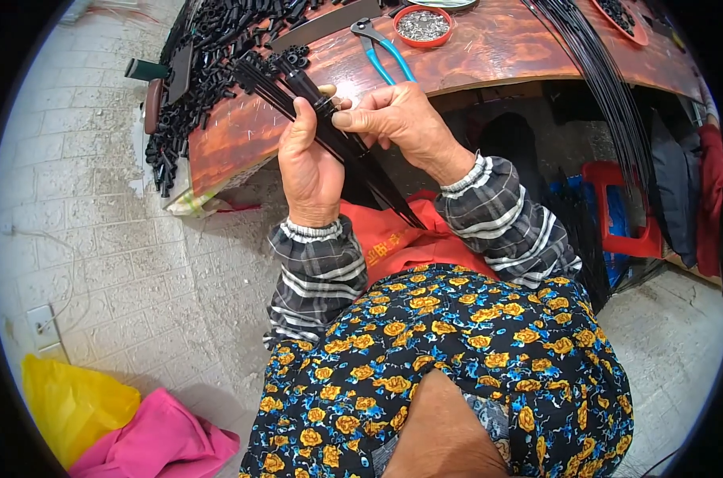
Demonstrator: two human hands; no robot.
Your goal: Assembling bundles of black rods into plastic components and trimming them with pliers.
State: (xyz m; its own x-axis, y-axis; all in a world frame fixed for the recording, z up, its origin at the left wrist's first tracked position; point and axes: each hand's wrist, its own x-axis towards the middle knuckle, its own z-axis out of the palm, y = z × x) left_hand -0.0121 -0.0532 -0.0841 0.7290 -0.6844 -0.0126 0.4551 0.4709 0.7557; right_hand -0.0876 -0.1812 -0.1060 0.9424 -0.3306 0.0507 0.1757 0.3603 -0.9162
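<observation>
Head view: from where I stand, on the far left a yellow plastic bag (79, 402) lies on the pale floor beside a pink cloth (162, 438). Further right and higher up, black plastic fittings (218, 48) are heaped on the wood-grain table (250, 131), spilling around its left corner.

Next comes the person's left hand (310, 171), half open, palm turned inward and thumb raised, cradling a bundle of thin black rods (357, 163). Its other fingers go mostly out of sight behind the rods. This bundle sits between the 2 hands, just off the near table edge, with a thicker black tube (300, 82) alongside its upper part.

What matters most, I judge, is the slant: the long axis runs from upper left, by the heap, to lower right, onto the red cloth (449, 239) over the lap. The left hand supports it from the left; the right hand (409, 119) comes across from the right, its thumb and forefinger drawn almost together at the tube's lower end. Whether they pinch some small piece, I cannot tell.

Beyond the right hand lie teal-handled pliers (371, 46), then a red bowl (425, 44) of small metal pieces. Farther right, long black rods (596, 72) hang over the edge near a red plastic stool (632, 245).
</observation>
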